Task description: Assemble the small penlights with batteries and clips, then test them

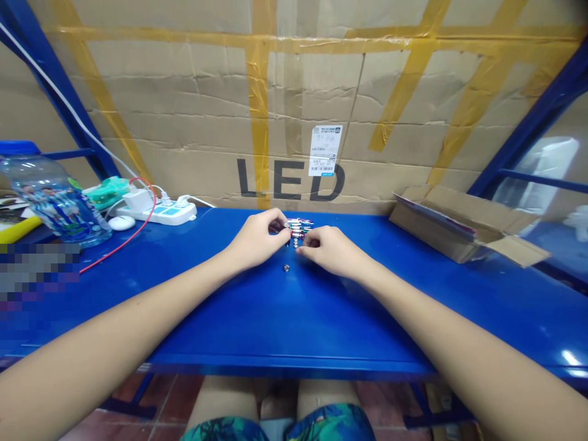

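A small heap of slim cylindrical batteries (pixel 299 230) with colourful wrappers and metal ends lies on the blue metal table (pixel 275 324). My left hand (pixel 257 237) pinches at the heap's left edge, and its fingertips seem to hold a battery. My right hand (pixel 329 250) sits curled against the heap's lower right, its fingertips among the batteries. Whether it holds one is hidden. A short metal cylinder (pixel 286 267) stands apart on the table, just below both hands.
On the table's left stand a large plastic water jug (pixel 52 199), a white power strip (pixel 158 212), a white mouse (pixel 122 223) and a red cable (pixel 135 239). An open cardboard box (pixel 463 226) lies at right. Taped cardboard (pixel 294 104) printed LED stands behind the table.
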Motion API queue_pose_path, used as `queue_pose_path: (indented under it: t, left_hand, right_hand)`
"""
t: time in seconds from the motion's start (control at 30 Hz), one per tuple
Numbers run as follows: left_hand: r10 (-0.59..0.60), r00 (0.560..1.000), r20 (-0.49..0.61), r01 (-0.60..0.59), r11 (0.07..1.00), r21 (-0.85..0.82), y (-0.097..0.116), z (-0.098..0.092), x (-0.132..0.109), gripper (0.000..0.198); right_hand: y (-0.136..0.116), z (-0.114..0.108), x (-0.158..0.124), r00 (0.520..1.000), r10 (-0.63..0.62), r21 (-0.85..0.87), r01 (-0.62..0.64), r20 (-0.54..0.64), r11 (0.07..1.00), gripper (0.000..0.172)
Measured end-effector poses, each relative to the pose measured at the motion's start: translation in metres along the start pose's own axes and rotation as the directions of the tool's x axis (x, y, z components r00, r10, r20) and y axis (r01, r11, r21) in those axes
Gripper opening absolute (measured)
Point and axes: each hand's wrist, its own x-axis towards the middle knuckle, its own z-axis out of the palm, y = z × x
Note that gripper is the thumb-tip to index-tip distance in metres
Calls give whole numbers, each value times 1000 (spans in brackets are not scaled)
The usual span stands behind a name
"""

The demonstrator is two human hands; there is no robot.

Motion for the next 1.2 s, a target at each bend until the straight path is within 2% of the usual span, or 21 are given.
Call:
queue_pose_path:
  t: [0.13, 0.3, 0.37, 0.47, 0.53, 0.6, 0.67, 0.8, 1.03, 1.13, 1.2]
  left_hand:
    - [-44, 997, -68, 38, 996, -80, -5, -3, 5, 7]
    - [-40, 999, 2, 39, 975, -218, -10, 0, 6, 9]
    - [-48, 995, 82, 67, 967, -244, -10, 1, 3, 11]
    - [-73, 973, 218, 114, 977, -181, -8, 0, -2, 16]
    - [-36, 967, 254, 65, 992, -108, -4, 0, -4, 15]
    - [28, 964, 264, -10, 998, -67, 0, -1, -6, 11]
    - [65, 958, 279, -50, 997, -60, 3, -1, -7, 9]
    - [91, 955, 281, -89, 996, -22, 7, -1, -9, 7]
    - [137, 961, 239, -139, 990, -10, 1, 0, -10, 8]
    - [137, 965, 226, -139, 990, -3, 1, 1, -10, 7]
    - [139, 965, 224, -142, 990, -5, 1, 1, -10, 7]
  right_hand:
    - [-13, 9, -7, 990, -109, 60, 104, 91, 993, 19]
    - [-15, 18, -10, 967, -188, -12, 193, 172, 981, 13]
    - [-11, 15, -7, 972, -203, -14, 207, 119, 978, 14]
    - [-3, 5, -1, 986, -141, 140, 152, -91, 978, 16]
    - [0, -1, 3, 976, -63, 319, 128, -208, 939, 16]
    - [2, -3, 5, 967, -37, 452, 152, -253, 879, 13]
    - [2, -1, 6, 966, -71, 510, 194, -251, 838, 10]
    - [2, 4, 4, 966, -148, 524, 240, -212, 817, 7]
    - [4, 0, 5, 993, -97, 597, 121, -74, 793, 7]
    - [6, 0, 5, 993, -98, 557, 121, -71, 822, 9]
    - [7, 1, 4, 986, -147, 457, 168, -81, 873, 14]
